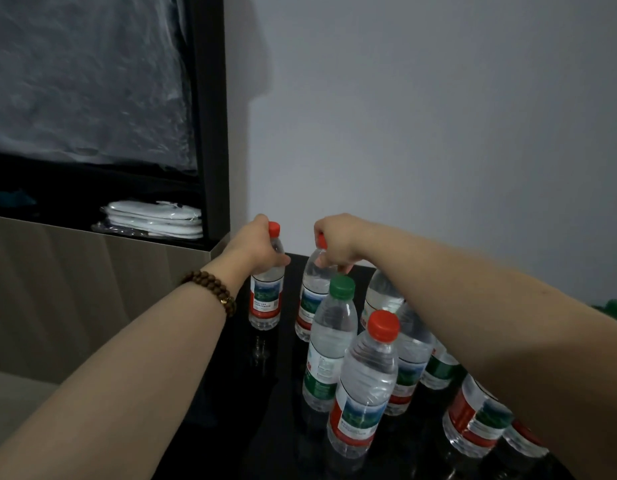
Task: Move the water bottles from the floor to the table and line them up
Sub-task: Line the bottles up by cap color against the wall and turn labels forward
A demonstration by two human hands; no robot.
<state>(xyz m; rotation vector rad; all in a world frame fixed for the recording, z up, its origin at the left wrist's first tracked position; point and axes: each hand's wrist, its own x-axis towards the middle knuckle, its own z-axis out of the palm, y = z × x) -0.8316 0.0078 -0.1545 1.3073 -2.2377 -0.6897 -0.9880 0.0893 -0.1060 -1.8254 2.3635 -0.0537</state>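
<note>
The dark glossy table [275, 393] holds a tight cluster of water bottles, with a green-capped bottle [329, 344] and a near red-capped bottle [365, 386] toward 6 o'clock. At 12 o'clock the far-left bottle [266, 299] and far-right bottle [312, 296] stand slightly apart, the left hand [262, 247] and right hand [338, 244] each curling its fingers round a neck. The main risk is probably the right forearm [473, 313], low over the cluster at 3 o'clock: pulling back could clip a cap, toppling the close-packed bottles on the slick top.
</note>
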